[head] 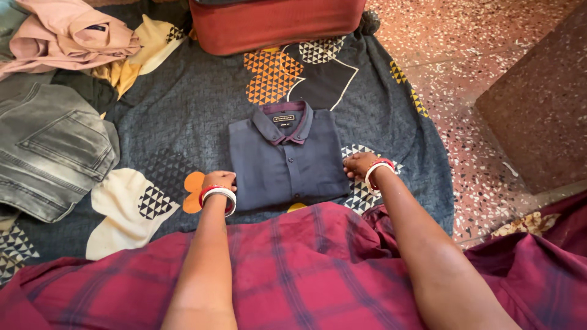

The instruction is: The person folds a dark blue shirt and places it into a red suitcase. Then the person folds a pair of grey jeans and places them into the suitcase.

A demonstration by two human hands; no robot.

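I've got left hand [219, 180] and right hand [359, 164] gripping the folded shirt [287, 162] edges at 8 and 4 o'clock (soft, floppy, light I'd guess).

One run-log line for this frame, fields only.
left hand: at folded navy shirt left edge | right hand: at right edge | shirt: flat on patterned sheet | nearby: grey jeans, red suitcase

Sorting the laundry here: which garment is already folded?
The dark blue shirt, a neat rectangle between the left hand and right hand. The grey jeans and pink garment lie crumpled.
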